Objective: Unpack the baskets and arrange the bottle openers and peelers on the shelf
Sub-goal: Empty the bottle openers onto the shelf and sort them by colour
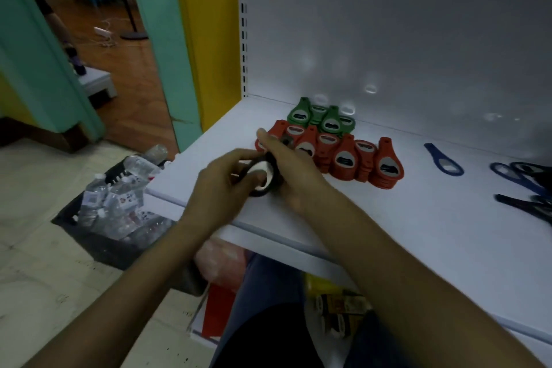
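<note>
White shelf board [403,233] fills the right half of the frame, with a white back panel [388,24] rising behind it and a slotted upright [244,24] at its left edge. Pale tiled floor [35,248] at lower left; a teal door frame [149,39] and a yellow panel [209,39] at upper left, with a wooden floor seen through the doorway.

Black basket [98,248] sits on the tiles at left of centre, just beside the shelf's front corner, packed with clear water bottles [119,200].

Both forearms reach up from the bottom edge and meet over the shelf's front left part. Left hand [221,185]: fingers curled round a black bottle opener [263,179], whose pale inner ring shows between the two hands. Right hand [295,170]: grips the same opener from the right side, one finger stretched up toward the red group. Blur hides the finer finger placement.

Red bottle openers [352,158] stand in short stacks in a row at mid-shelf, touching each other, just behind the right hand. Green bottle openers [322,116] sit in a smaller cluster behind them, against the back panel.

Blue slim tool [445,160] lies flat, well apart to the right of the red row. Dark slim tools [525,182] lie at the right edge, partly cut off.
</note>
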`<state>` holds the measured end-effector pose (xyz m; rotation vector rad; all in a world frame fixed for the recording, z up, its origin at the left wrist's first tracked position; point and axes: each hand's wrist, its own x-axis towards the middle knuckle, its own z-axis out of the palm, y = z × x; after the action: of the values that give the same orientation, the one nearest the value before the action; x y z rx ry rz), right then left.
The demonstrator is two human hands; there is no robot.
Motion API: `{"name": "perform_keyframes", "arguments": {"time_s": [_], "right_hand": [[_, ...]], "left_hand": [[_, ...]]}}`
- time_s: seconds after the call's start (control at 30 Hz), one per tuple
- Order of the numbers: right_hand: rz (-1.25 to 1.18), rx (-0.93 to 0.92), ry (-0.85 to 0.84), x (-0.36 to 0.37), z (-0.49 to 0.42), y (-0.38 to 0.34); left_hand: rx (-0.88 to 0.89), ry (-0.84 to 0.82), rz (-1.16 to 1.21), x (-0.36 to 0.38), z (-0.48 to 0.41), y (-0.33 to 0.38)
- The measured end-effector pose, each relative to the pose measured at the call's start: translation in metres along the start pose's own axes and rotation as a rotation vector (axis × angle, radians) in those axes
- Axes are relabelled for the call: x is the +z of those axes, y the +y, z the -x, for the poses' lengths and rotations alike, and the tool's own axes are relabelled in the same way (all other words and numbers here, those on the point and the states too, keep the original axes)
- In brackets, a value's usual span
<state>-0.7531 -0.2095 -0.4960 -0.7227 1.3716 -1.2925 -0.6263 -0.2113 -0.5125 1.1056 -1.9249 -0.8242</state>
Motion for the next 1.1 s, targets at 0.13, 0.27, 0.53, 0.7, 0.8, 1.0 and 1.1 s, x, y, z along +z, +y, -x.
{"name": "perform_keyframes", "arguments": {"time_s": [0.13,0.27,0.53,0.7,0.8,1.0,1.1], "right_hand": [[0.540,-0.179,-0.039,-0.018,-0.005,-0.005],[1.000,-0.575,-0.086,-0.030,-0.011,-0.019],[1.889,-0.736,-0.544,0.009,-0.041,-0.047],[2.096,-0.979,-0.556,0.024,-0.051,-0.046],[2.168,-1.009,-0.586,0.031,-0.052,-0.047],[2.241,-0.961,-0.628,0.038,-0.053,-0.051],[2.219,-0.920,-0.651,0.038,-0.055,-0.053]], "left_hand": [[-0.293,-0.072,0.053,-0.027,-0.018,-0.011],[-0.451,-0.208,-0.017,-0.042,-0.034,-0.011],[-0.445,-0.352,-0.144,-0.049,-0.048,-0.005],[-0.304,-0.269,-0.410,-0.050,-0.040,-0.013],[-0.263,-0.203,-0.451,-0.047,-0.031,-0.015],[-0.106,-0.002,-0.632,-0.027,-0.014,-0.016],[-0.101,0.047,-0.603,-0.023,-0.013,-0.019]]}}
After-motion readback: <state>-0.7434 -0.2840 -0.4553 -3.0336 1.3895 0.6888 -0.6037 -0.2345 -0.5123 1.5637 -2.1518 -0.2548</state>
